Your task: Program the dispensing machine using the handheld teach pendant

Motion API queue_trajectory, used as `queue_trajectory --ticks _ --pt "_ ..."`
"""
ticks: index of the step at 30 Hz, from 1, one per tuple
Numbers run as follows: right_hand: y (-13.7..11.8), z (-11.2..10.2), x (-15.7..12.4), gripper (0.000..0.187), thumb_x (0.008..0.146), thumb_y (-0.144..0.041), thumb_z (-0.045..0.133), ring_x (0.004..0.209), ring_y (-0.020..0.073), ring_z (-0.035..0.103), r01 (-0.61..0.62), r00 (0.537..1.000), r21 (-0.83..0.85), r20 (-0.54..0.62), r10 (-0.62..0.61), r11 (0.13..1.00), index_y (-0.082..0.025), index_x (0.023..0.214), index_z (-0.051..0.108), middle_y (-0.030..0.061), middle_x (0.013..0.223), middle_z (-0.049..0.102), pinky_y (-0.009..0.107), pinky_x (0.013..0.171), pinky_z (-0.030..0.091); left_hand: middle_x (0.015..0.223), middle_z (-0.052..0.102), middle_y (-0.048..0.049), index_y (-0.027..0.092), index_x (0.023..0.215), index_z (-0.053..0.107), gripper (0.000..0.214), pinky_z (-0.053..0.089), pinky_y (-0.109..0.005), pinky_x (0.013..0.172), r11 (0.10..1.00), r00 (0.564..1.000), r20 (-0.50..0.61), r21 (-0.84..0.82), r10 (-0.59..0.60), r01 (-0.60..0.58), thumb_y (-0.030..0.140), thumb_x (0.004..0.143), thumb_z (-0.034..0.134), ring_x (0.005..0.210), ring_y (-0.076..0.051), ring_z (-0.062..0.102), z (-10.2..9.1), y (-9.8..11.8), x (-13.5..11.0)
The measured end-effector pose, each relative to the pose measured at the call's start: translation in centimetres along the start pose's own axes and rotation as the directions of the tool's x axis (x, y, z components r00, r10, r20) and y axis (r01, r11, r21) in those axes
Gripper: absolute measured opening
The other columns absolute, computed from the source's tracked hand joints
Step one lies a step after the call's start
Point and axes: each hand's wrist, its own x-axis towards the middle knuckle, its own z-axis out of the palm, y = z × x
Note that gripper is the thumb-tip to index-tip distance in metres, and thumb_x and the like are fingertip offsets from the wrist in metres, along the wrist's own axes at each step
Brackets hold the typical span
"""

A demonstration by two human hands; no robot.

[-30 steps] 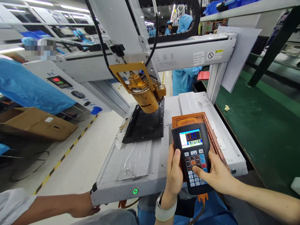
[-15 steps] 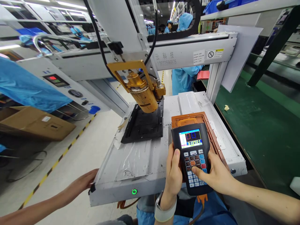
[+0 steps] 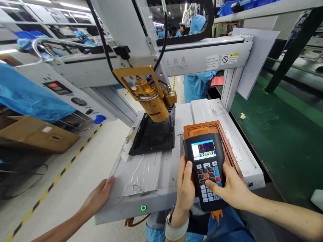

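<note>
A black teach pendant with a lit screen and rows of keys is held upright over the front right of a machine bed. My left hand, with a banded watch at the wrist, wraps its left side. Gripping the right side is my right hand, its thumb resting on the keypad. Behind the pendant lies an orange-brown tray-like fixture, partly covered. A black fixture plate lies on the bed to the left, below a brass-coloured machine head.
At the bed's front left corner is another person's hand. A green-lit button glows on the front edge. A green bench runs along the right. A cardboard box stands at left; people in blue work behind the gantry.
The other person's hand has shifted right, from the bed's left edge onto its front corner. My grip on the teach pendant looks unchanged; the view has shifted slightly.
</note>
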Motion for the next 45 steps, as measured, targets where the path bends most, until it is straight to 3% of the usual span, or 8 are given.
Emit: queue_trajectory --ticks 3,5,7,17,22,29,31,45 --pt "-0.1 0.1 0.0 0.027 0.089 -0.038 0.073 0.087 0.0291 0.081 -0.001 1.0 0.009 0.0 0.001 1.0 -0.019 0.108 0.069 0.0106 0.103 0.084 0.042 0.077 0.067 0.111 0.076 -0.0043 0.028 0.102 0.073 0.025 0.063 -0.056 0.101 0.989 0.988 -0.146 0.142 0.052 -0.031 0.052 0.102 0.072 0.126 -0.033 0.069 -7.6 2.3 2.1" --pt "-0.1 0.1 0.0 0.027 0.088 -0.038 0.074 0.086 0.0285 0.081 -0.005 1.0 0.016 -0.002 0.005 1.0 -0.02 0.108 0.069 0.0101 0.102 0.085 0.041 0.076 0.067 0.068 0.063 0.0 0.033 0.074 0.065 0.032 0.062 -0.065 0.104 0.973 0.978 -0.196 0.231 0.067 -0.02 0.047 0.084 0.092 0.139 -0.043 0.062 -11.6 3.1 3.6" --pt "0.0 0.1 0.0 0.027 0.088 -0.037 0.075 0.086 0.0277 0.081 -0.003 1.0 0.019 -0.003 0.003 1.0 -0.02 0.108 0.069 0.0093 0.102 0.085 0.04 0.076 0.067 0.054 0.054 0.001 0.035 0.07 0.062 0.036 0.058 -0.071 0.109 0.956 0.972 -0.22 0.294 0.088 -0.02 0.04 0.076 0.097 0.147 -0.047 0.057 -14.1 3.3 4.8" --pt "0.3 0.2 -0.1 0.028 0.089 -0.038 0.075 0.092 0.0296 0.082 -0.003 1.0 0.038 0.003 0.003 0.999 -0.02 0.11 0.069 0.0103 0.107 0.085 0.042 0.08 0.069 0.093 0.083 -0.002 0.037 0.089 0.068 0.023 0.058 -0.073 0.11 0.953 0.974 -0.167 0.287 0.153 -0.101 0.058 0.09 0.077 0.151 -0.047 0.054 -13.3 3.7 5.0" --pt "0.3 0.1 0.0 0.028 0.089 -0.038 0.075 0.091 0.03 0.082 -0.005 1.0 0.039 0.009 0.005 0.999 -0.02 0.109 0.069 0.0107 0.107 0.085 0.044 0.08 0.069 0.118 0.083 -0.002 0.041 0.115 0.071 0.036 0.058 -0.069 0.113 0.965 0.977 -0.155 0.239 0.147 -0.107 0.067 0.09 0.072 0.152 -0.046 0.052 -9.5 5.2 4.1" --pt "0.2 0.1 0.0 0.027 0.089 -0.038 0.075 0.089 0.0302 0.082 0.002 1.0 0.033 0.004 -0.002 0.999 -0.02 0.108 0.069 0.0112 0.106 0.084 0.045 0.08 0.069 0.131 0.08 0.0021 0.044 0.135 0.067 0.045 0.062 -0.066 0.11 1.0 0.999 -0.047 -0.006 0.028 -0.028 0.069 0.098 0.06 0.144 -0.044 0.063 10.1 -1.1 -1.7" --pt "0.2 0.1 0.0 0.026 0.089 -0.038 0.075 0.09 0.0306 0.082 0.004 1.0 0.047 0.006 -0.004 0.999 -0.02 0.107 0.069 0.0115 0.107 0.084 0.047 0.081 0.07 0.131 0.08 0.0021 0.043 0.131 0.069 0.044 0.064 -0.065 0.108 0.999 1.0 0.018 -0.046 -0.016 0.017 0.071 0.098 0.058 0.141 -0.044 0.064 13.6 -2.1 -2.7" --pt "0.3 0.1 0.0 0.025 0.09 -0.037 0.075 0.091 0.029 0.082 0.0 1.0 0.047 0.015 -0.001 0.999 -0.021 0.108 0.069 0.0105 0.108 0.085 0.043 0.082 0.07 0.128 0.08 0.0029 0.044 0.124 0.071 0.041 0.063 -0.066 0.108 0.999 1.0 0.019 -0.039 -0.022 0.023 0.073 0.097 0.057 0.141 -0.045 0.064 13.9 -1.4 -2.8"
